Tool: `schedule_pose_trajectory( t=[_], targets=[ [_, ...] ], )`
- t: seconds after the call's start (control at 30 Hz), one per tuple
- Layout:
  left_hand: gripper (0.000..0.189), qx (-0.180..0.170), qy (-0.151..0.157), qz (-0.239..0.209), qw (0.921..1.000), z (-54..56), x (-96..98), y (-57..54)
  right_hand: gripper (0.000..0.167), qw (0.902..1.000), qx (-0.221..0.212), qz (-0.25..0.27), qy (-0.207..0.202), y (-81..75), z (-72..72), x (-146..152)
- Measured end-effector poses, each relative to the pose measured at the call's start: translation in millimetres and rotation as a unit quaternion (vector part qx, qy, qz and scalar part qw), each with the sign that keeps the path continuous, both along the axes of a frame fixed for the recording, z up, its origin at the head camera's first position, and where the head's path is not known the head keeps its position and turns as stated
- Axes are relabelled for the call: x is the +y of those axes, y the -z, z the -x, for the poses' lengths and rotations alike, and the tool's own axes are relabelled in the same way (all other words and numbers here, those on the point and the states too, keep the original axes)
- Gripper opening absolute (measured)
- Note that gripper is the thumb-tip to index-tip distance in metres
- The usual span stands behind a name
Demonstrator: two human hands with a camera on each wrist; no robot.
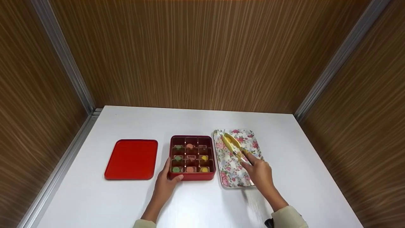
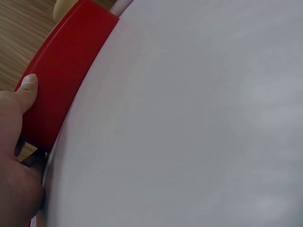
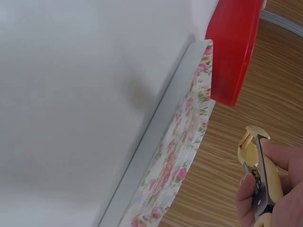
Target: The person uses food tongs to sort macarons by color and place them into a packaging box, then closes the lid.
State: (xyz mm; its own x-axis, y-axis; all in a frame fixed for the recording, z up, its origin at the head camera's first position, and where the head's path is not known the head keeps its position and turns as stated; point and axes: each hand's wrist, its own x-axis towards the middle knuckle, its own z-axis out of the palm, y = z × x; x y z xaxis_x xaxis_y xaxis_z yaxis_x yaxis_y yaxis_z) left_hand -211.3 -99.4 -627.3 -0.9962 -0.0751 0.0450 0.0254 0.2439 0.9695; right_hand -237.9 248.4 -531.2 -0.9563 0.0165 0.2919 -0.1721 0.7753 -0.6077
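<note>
in head view alone, green pieces (image 1: 176, 169) inside red box (image 1: 196, 177)

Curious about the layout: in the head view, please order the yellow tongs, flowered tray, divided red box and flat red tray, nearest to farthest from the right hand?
1. Yellow tongs: in the right hand.
2. Flowered tray: below it.
3. Divided red box: left of that tray.
4. Flat red tray: far left.

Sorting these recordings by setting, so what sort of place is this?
Probably a staged work booth: a white table with wood-grain panels on three sides and metal strips at the corners.
</note>
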Motion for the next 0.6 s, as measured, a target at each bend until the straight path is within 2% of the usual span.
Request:
schedule_pose_trajectory(
  t=[0.1, 0.33, 0.6],
  targets=[
    [0.097, 0.003, -0.001, -0.002, 1.0, 0.4, -0.4, 0.1, 0.049, 0.9999, 0.003, 0.008, -0.006, -3.8, 1.6, -7],
    [0.096, 0.0, 0.001, -0.011, 0.9999, 0.7, 0.7, -0.7, 0.046, 0.9982, 0.054, -0.023, -0.014, -6.1, 6.7, -23],
    [0.096, 0.002, 0.004, -0.018, 0.9998, 1.0, 0.9, -0.3, 0.045, 0.9983, 0.046, -0.011, -0.034, -9.2, 11.2, -41]
  ],
)
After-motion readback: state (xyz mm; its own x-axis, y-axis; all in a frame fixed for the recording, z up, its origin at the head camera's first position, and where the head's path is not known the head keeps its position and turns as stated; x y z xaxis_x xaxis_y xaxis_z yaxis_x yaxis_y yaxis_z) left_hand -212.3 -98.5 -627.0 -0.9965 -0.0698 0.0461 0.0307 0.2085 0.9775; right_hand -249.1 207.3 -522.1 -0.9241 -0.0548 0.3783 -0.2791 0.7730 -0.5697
